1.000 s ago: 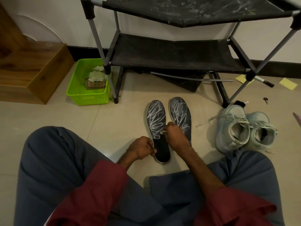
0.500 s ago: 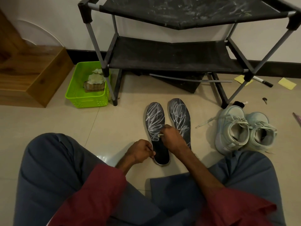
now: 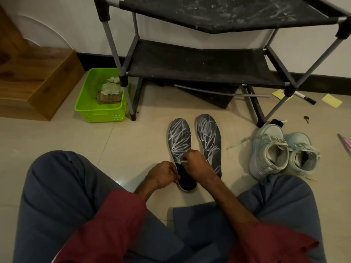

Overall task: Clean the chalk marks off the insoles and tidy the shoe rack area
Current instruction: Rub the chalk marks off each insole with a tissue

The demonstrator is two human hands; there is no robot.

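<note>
shoe rack (image 3: 199,61) at the back, both insoles lying on the floor (image 3: 57,133) just in front. Left insole (image 3: 179,141) has a clean heel, right insole (image 3: 209,139) is scribbled all over. Left hand (image 3: 163,175) pinches the heel edge, right hand (image 3: 197,164) is closed around a small white wad (image 3: 182,162), looks like mid-wipe. Next I'd rub upward into the chalk

Dim, warm indoor light; faint glare on the floor tiles (image 3: 117,182); wide-angle bending at edges; slightly soft throughout.
</note>
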